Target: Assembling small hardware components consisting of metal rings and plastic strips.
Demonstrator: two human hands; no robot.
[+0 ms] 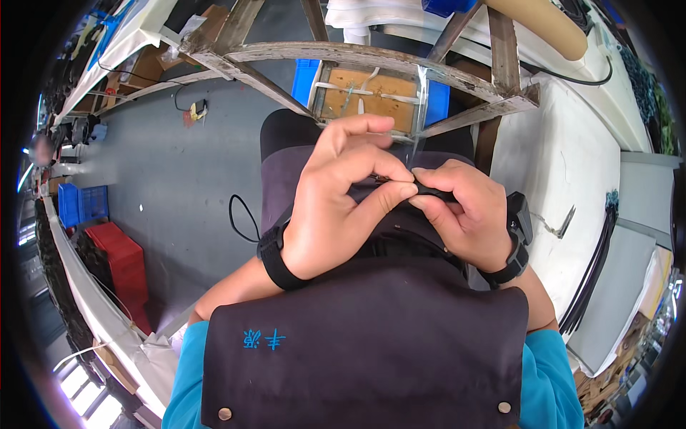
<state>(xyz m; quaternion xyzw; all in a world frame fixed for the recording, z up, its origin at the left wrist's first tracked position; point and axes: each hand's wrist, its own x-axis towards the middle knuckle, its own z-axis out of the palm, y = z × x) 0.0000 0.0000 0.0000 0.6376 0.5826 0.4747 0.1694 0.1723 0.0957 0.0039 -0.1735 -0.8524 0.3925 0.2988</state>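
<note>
In front of my lap, both hands meet fingertip to fingertip over a small dark piece (pixel 433 191), narrow and black like a strap or cord end. Thumb and forefinger of my left hand (pixel 336 193) pinch at its left tip, while that hand's other fingers are lifted and curved. My right hand (pixel 466 211) grips the piece from the right between thumb and bent fingers. A thin dark bit also shows behind the left fingertips. Most of the piece is covered by my fingers, so its exact kind cannot be made out.
Ahead stands a worn wooden frame (pixel 364 51) with a strapped wooden board (pixel 368 100) and blue crates below. To the right is a white-covered table (pixel 557 143) with black cords (pixel 592 264) hanging over it. Red (pixel 118 264) and blue bins (pixel 82 204) sit at left.
</note>
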